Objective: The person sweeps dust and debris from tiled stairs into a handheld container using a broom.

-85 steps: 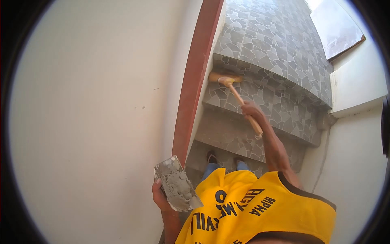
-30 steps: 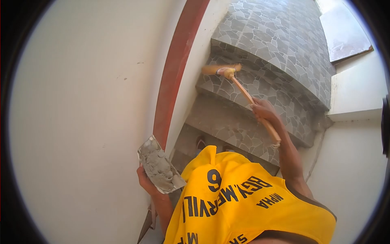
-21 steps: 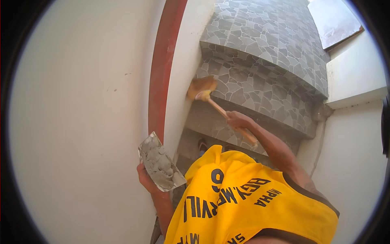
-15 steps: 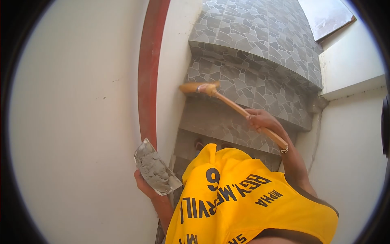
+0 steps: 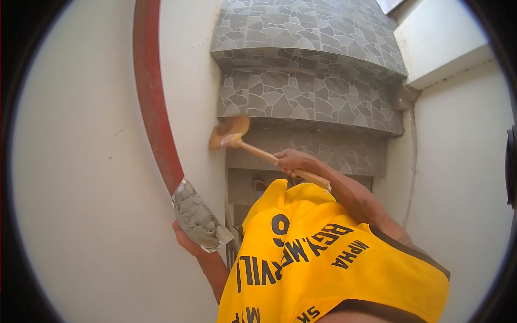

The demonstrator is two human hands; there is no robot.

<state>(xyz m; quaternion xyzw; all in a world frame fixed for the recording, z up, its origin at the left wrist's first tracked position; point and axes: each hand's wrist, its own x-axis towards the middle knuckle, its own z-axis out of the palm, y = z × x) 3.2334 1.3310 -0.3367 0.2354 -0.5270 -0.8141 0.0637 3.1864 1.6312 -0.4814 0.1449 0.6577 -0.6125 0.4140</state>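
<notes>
My right hand grips the wooden handle of a brush whose tan bristle head is blurred where the white wall meets the grey stone-patterned stair. My left hand holds a flat board heaped with wet grey mortar, low and close to the left wall. My yellow printed vest fills the bottom of the view and hides my lower body.
A dark red band runs up the white left wall. Tiled steps rise ahead between that wall and a white wall on the right. A white ledge juts out at top right.
The brush head has swung down and left, from the upper step's edge to the wall beside a lower step. My view has turned right, and the mortar board has stayed low at my left.
</notes>
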